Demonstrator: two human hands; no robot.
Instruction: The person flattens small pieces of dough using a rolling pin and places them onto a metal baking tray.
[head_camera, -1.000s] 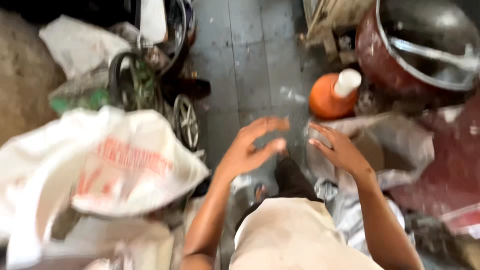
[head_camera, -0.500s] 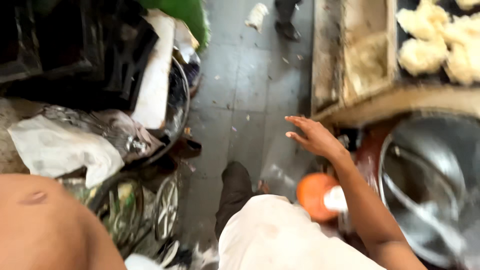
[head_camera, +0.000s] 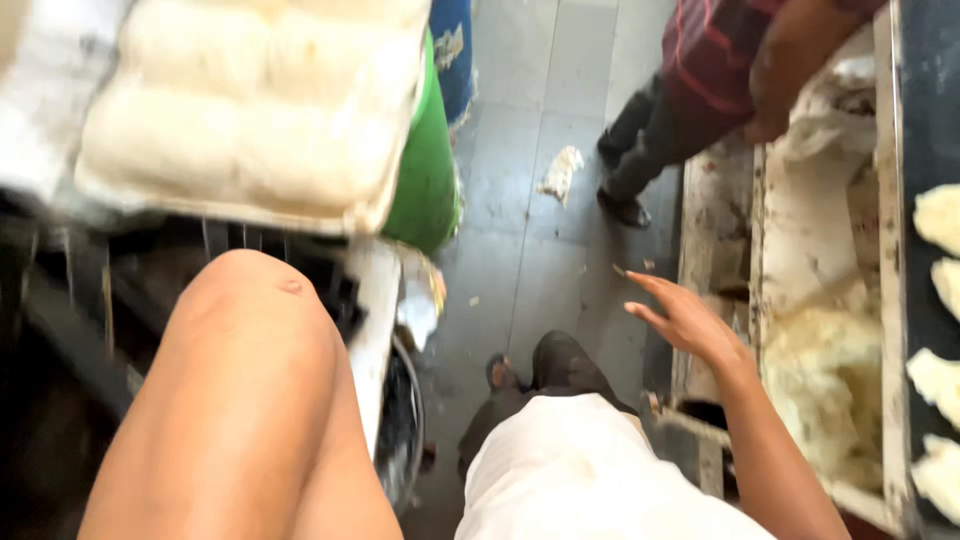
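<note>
At far left we see a tray (head_camera: 70, 170) loaded with pale dough (head_camera: 240, 110), set over dark racks (head_camera: 60, 300). Below it our left arm (head_camera: 240, 400) rises bent, the elbow uppermost; the left hand itself lies outside the view, so we cannot tell whether it is open or grasping anything. Just right of the tray a green bag (head_camera: 428, 180) hangs, with a blue one (head_camera: 452, 50) above it.

Down the middle runs the grey floor (head_camera: 540, 260), with a scrap of paper (head_camera: 560, 172) on it and our shoe (head_camera: 565, 360) above our white shirt (head_camera: 570, 470).

Further right, our right hand (head_camera: 690, 320) is stretched out flat, fingers spread, holding nothing. It hovers over the edge of a wooden trough (head_camera: 715, 230), near to it but not plainly touching. Inside the trough lies a heap of dough (head_camera: 820, 370). At the top, another person (head_camera: 700, 90) in a red striped shirt stands beside the trough, one hand (head_camera: 770, 125) at its rim. At far right, dough pieces (head_camera: 935, 380) sit on a dark tray (head_camera: 925, 110).
</note>
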